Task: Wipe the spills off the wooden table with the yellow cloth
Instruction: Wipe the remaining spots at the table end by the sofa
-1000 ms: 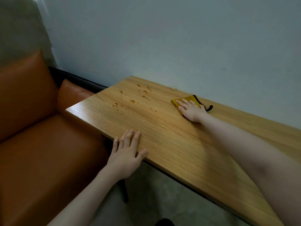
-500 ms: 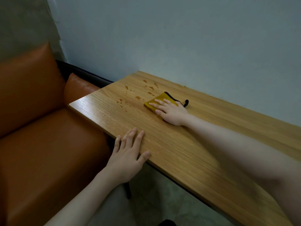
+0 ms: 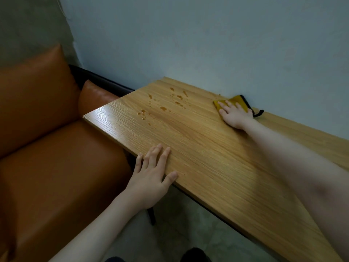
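Wooden table along the wall | spills at 11 o'clock, unwiped | my right hand, fingers flat, presses the yellow cloth at 1 o'clock, ready to sweep | left hand flat on the near edge, bracing me.

Table: the long wooden table is standing against the pale wall, with the orange leather sofa sitting at its left end
Spills: the scattered spills are lying on the table's far left part
Cloth: the yellow cloth is lying right of the spills, by the wall, under the right hand
Left hand: the left hand is resting flat on the table's near edge
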